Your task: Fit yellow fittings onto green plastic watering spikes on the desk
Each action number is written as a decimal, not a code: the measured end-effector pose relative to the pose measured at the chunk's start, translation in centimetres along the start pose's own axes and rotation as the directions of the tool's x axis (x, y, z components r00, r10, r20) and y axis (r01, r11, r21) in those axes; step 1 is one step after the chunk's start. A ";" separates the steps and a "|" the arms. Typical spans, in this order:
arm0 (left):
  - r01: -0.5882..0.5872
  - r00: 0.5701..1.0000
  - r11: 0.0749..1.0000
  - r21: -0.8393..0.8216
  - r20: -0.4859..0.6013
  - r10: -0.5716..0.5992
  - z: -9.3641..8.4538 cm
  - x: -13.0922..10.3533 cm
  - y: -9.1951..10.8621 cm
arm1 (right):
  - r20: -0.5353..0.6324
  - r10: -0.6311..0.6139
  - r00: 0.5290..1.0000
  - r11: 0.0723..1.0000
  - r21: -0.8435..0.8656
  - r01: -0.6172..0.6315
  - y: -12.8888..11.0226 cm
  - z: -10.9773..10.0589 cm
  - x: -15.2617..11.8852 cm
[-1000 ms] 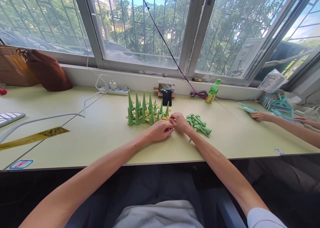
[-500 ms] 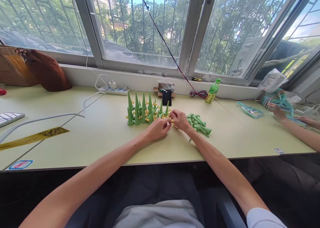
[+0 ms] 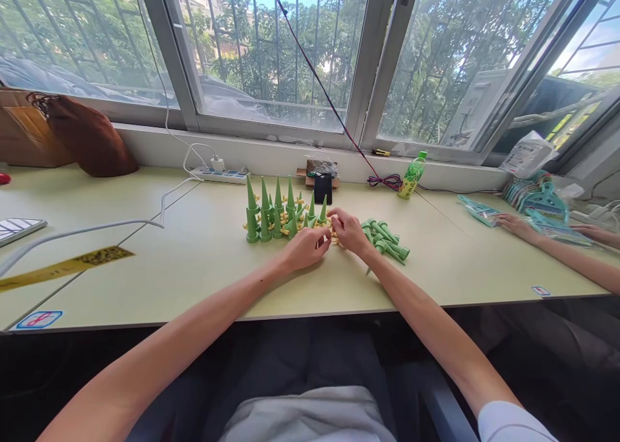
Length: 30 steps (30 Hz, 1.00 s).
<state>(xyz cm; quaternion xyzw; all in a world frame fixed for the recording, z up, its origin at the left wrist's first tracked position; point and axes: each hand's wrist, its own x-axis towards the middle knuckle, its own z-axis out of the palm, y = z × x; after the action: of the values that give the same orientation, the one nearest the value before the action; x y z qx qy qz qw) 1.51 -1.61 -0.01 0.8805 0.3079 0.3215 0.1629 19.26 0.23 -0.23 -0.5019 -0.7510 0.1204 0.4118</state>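
Close together at the middle of the table, my left hand (image 3: 309, 248) and my right hand (image 3: 347, 231) both have curled fingers. Small yellow pieces show around the fingertips, but what each hand holds is too small to make out. Beyond and left of my left hand, several green cone-shaped spikes (image 3: 265, 225) stand upright in rows, some with yellow valve-like pieces on their sides. To the right of my right hand lies a loose pile of green spikes (image 3: 382, 236), tipped on their sides.
A black phone (image 3: 323, 189) leans at the back, near a green drink bottle (image 3: 412, 176). A power strip (image 3: 223, 176) and white cable (image 3: 97, 229) lie to the left. At right, another person's hand (image 3: 517, 226) touches a teal packaged item (image 3: 477, 210) beside more teal pieces (image 3: 546, 203).
My right hand's fingers have shifted slightly over the small pieces; my left hand has barely moved. The other person's hand has moved left and down onto the teal package.
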 end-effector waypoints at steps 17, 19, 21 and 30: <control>-0.019 1.000 0.999 0.047 0.004 0.018 0.3 0.0 -0.4 | -0.021 -0.129 0.991 0.990 0.061 0.130 -0.9 0.0 -0.3; -0.016 1.000 0.999 0.048 0.002 0.015 0.3 0.0 -0.5 | -0.022 -0.135 0.991 0.989 0.054 0.136 -0.7 0.3 -0.2; -0.018 1.000 0.999 0.044 0.005 0.018 0.3 0.0 -0.5 | -0.032 -0.136 0.990 0.989 0.053 0.138 -0.5 0.4 -0.1; -0.032 0.999 0.999 0.025 0.020 0.031 0.3 0.1 -0.3 | -0.075 -0.193 0.978 0.981 0.007 0.194 -0.9 0.6 -0.6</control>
<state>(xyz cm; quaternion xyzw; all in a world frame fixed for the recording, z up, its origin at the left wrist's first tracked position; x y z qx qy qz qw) 1.60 -1.31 -0.34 0.8903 0.2965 0.3117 0.1495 18.34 -0.54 -0.41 -0.4278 -0.7797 0.0664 0.4524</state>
